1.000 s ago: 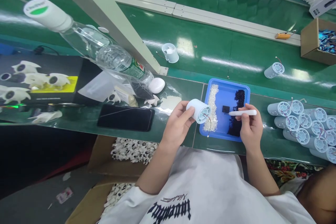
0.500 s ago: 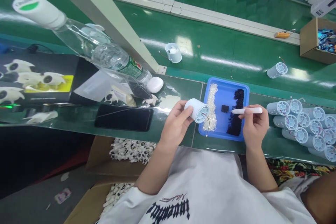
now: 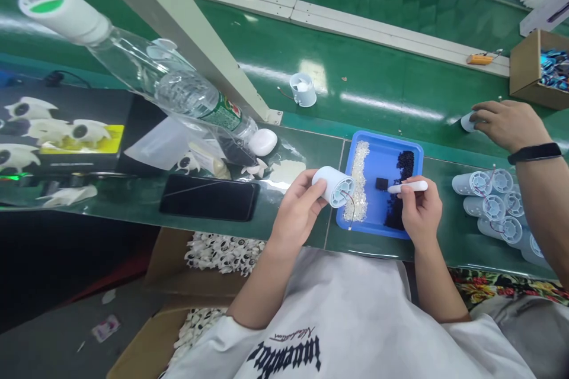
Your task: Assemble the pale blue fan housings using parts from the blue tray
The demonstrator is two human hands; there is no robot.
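Note:
My left hand (image 3: 296,207) is closed around a light-blue cylindrical housing (image 3: 328,185). The spoked end of the housing faces right, and a thin dark-and-red wire hangs from it over the tray's left edge. Between the fingertips of my right hand (image 3: 422,210) is a white pen-shaped tool (image 3: 411,187), pointing left. Its tip is beside or touching a small black square block (image 3: 381,183) in the blue tray (image 3: 351,228). Small clear-white pieces (image 3: 355,195) line the tray's left side; small black pieces (image 3: 404,166) line its right, partly hidden by my right hand.
At right, a co-worker's hand (image 3: 507,121) grips a housing (image 3: 467,122) on the green belt. Several housings (image 3: 491,207) lie below that arm. Another housing (image 3: 303,92) stands beyond the tray. Left are a phone (image 3: 208,198), a water bottle (image 3: 186,95) and a slanted post (image 3: 186,29).
My right hand has moved left, bringing the pen-shaped tool closer over the black block. A co-worker's arm has entered from the right and grasped a housing. The belt housing beyond the tray has shifted right.

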